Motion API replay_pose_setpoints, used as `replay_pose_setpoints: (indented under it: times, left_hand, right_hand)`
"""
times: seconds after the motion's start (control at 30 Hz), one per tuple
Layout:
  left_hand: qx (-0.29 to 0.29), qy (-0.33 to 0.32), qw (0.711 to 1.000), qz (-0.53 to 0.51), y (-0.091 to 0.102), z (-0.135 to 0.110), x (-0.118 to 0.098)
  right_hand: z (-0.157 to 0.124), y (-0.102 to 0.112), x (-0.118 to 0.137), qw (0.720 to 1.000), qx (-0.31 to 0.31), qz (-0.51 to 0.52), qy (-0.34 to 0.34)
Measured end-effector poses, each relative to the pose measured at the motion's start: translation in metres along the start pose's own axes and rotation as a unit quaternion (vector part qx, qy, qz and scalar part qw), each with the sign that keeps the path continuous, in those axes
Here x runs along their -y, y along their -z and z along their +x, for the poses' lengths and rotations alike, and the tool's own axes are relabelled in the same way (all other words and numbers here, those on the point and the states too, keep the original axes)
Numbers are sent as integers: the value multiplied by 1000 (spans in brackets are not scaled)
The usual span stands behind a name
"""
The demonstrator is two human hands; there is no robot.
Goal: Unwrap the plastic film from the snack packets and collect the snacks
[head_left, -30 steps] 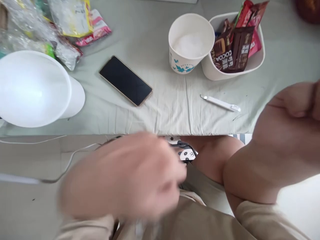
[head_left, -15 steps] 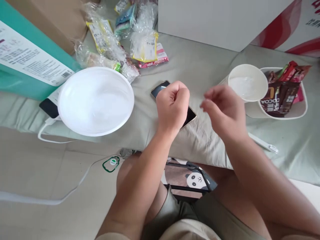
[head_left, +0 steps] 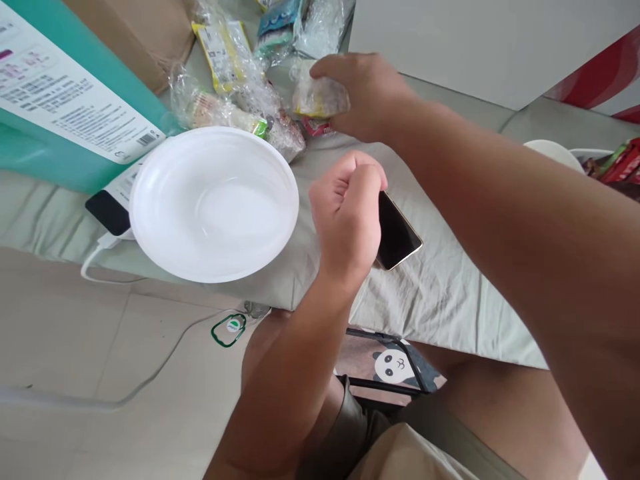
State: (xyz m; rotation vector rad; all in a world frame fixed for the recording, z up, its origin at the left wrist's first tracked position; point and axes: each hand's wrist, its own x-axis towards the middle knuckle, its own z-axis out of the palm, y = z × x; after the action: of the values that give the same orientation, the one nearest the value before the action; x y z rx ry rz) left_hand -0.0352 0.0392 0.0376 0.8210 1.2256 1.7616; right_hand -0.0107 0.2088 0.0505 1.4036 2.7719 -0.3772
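My left hand [head_left: 349, 207] is closed in a fist over the phone [head_left: 397, 233], which lies dark side up on the cloth. Whatever the fist may hold is hidden. Up by the pile of packets, my right hand [head_left: 367, 97] has its fingers and thumb around a clear plastic snack packet [head_left: 320, 97] with a yellow edge. That packet is blurred. Beneath it shows part of a red packet [head_left: 317, 127]. Left of my fist stands a white bowl [head_left: 215, 203] with nothing in it.
Several wrapped snacks [head_left: 225, 60] lie behind the bowl. A green jug [head_left: 75, 100] stands at left, a white box [head_left: 440, 47] behind my right arm. The paper cup [head_left: 555, 155] and the tub's red packets [head_left: 623, 163] are partly covered. A cable [head_left: 165, 370] crosses the floor.
My right hand has moved from beside the paper cup, up and left, to the yellow-edged packet. My left fist stays by the phone. The view has shifted left.
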Motion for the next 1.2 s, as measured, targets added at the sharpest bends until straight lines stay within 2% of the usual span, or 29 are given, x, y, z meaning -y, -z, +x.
replay_pose_setpoints:
  times: [0.07,0.13,0.2,0.27,0.3,0.33,0.4,0.47,0.57,0.63,0.7,0.77,0.83,0.97,1.07,1.13,1.2]
  left_hand:
    - [4,-2,1000,14,3,2,2]
    - [-3,16,1000,12,5,5,4]
    - [-20,46,999,-17,3,5,4]
    - [-18,106,993,-51,-1,2,2]
    - [7,150,986,-66,-4,-1,1]
    - [50,199,976,-78,-7,-5,0]
    - [166,278,941,-94,-15,-17,-1]
    - [257,304,913,-89,-24,-31,0]
    - [303,291,907,-23,-37,-50,12]
    - [314,247,916,34,-42,-59,27]
    - [325,151,928,105,-45,-62,46]
    - [331,36,925,182,-46,-63,62]
    - [341,-31,913,221,-48,-63,72]
    - [395,-52,884,244,-54,-64,69]
    - [424,-70,861,273,-58,-66,61]
    - [422,-82,850,305,-58,-67,61]
    - [400,-88,848,336,-56,-67,63]
  right_hand:
    - [-9,5,-5,999,-33,2,-3]
    - [-31,10,-10,995,-98,17,-3]
    - [-67,8,-15,977,-209,49,3]
    - [-119,0,-20,937,-336,90,32]
    - [-148,-7,-22,909,-398,113,39]
    - [-178,-15,-25,897,-425,120,37]
    - [-233,-35,-33,879,-460,103,76]
    - [-275,-55,-41,890,-440,70,94]
    - [-310,-79,-56,904,-414,58,87]
    - [-321,-88,-64,919,-379,78,74]
    - [-327,-92,-71,935,-332,106,68]
    - [-332,-92,-75,943,-300,132,61]
    - [-336,-91,-78,946,-286,146,41]
    - [-338,-88,-82,948,-279,156,3]
    - [-338,-80,-89,943,-275,189,5]
    - [-341,-70,-98,936,-288,201,0]
    - [-349,-58,-109,936,-299,177,-50]
